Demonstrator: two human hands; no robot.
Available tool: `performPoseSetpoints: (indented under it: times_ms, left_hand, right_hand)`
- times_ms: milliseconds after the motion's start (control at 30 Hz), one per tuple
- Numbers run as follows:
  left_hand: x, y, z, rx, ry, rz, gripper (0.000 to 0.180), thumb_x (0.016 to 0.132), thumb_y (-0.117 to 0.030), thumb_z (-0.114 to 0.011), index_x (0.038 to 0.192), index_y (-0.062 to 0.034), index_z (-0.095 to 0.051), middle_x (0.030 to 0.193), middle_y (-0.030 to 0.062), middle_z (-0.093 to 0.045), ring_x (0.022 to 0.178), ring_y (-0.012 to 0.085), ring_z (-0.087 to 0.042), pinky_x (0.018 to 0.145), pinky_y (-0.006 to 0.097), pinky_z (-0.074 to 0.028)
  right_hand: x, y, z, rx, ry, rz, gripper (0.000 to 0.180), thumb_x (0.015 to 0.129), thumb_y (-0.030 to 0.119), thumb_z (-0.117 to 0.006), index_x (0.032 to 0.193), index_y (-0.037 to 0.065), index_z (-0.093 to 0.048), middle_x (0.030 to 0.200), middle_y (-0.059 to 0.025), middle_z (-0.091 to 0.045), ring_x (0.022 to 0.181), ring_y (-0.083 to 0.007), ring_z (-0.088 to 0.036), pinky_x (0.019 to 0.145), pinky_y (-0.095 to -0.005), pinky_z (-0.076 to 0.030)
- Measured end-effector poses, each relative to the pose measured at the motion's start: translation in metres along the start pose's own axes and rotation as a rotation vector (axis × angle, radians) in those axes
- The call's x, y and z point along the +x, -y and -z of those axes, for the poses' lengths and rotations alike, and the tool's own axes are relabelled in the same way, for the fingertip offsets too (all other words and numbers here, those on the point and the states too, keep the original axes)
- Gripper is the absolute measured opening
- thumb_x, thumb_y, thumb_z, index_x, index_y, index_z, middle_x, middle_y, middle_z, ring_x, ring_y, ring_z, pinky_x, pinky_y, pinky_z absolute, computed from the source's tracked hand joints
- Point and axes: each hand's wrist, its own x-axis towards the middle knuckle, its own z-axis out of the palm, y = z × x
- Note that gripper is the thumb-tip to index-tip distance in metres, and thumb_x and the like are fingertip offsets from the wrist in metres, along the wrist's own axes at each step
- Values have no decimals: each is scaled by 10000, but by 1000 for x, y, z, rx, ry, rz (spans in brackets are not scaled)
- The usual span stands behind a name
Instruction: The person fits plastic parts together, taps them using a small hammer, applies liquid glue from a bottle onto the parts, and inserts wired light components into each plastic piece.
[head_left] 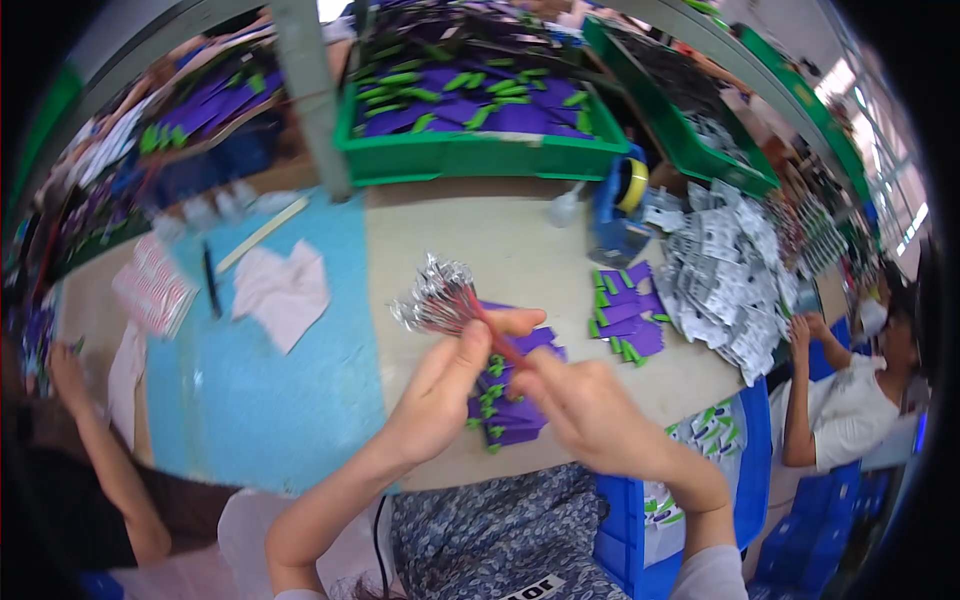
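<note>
My left hand (445, 385) grips a bundle of silver-tipped red ties (440, 300) that fans out up and to the left above the table. My right hand (585, 405) pinches the red lower end of that bundle, right next to my left thumb. Beneath both hands lies a pile of purple packets with green ends (510, 410) on the beige table (500, 240). A second small pile of purple packets (625, 310) sits to the right.
A green tray (480, 155) of purple packets stands at the back, a blue tape dispenser (620, 205) beside it. Silver printed packets (730, 270) heap at the right. A blue mat (270, 380), white cloth (285, 290) and pen (211, 280) lie left. Other people sit at both sides.
</note>
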Motion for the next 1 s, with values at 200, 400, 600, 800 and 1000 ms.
performPoseSetpoints:
  times_ms: [200, 400, 600, 800, 1000]
  left_hand:
    - [39, 52, 22, 822, 194, 94, 235, 924, -74, -589, 1147, -25, -646, 1247, 138, -616, 1174, 319, -549, 1011, 400, -429]
    - [57, 75, 62, 1046, 9, -198, 214, 796, -50, -689, 1010, -33, -701, 1143, 112, -648, 1099, 304, -540, 954, 393, -454]
    - [52, 74, 52, 925, 76, -152, 170, 775, -50, -743, 943, -34, -725, 1052, 98, -659, 996, 291, -579, 853, 379, -501]
    - [63, 81, 50, 920, 82, -203, 196, 781, -71, -760, 976, -51, -739, 1043, 94, -654, 970, 283, -577, 784, 349, -524]
    - [81, 84, 62, 1159, 25, -274, 248, 744, -49, -769, 986, -33, -716, 1056, 96, -624, 963, 274, -586, 764, 349, -545]
  right_hand:
    - [10, -140, 68, -764, -225, 77, 181, 896, 182, -641, 974, 43, -553, 758, -124, -609, 663, -318, -621, 537, -435, -457]
    - [34, -174, 45, -912, -459, 225, 260, 755, 53, -667, 1008, -4, -641, 922, -124, -535, 808, -267, -558, 661, -379, -474]
    - [34, -169, 34, -426, -500, 150, 262, 686, -106, -634, 935, -25, -656, 947, -120, -560, 871, -312, -576, 741, -406, -491]
    - [39, -162, 25, -471, -322, 228, 230, 674, -78, -699, 888, -6, -655, 900, -103, -593, 888, -295, -594, 729, -373, -488]
    - [54, -96, 26, 83, -408, 42, 115, 815, -32, -716, 889, -19, -629, 773, -125, -597, 699, -284, -647, 629, -349, -507]
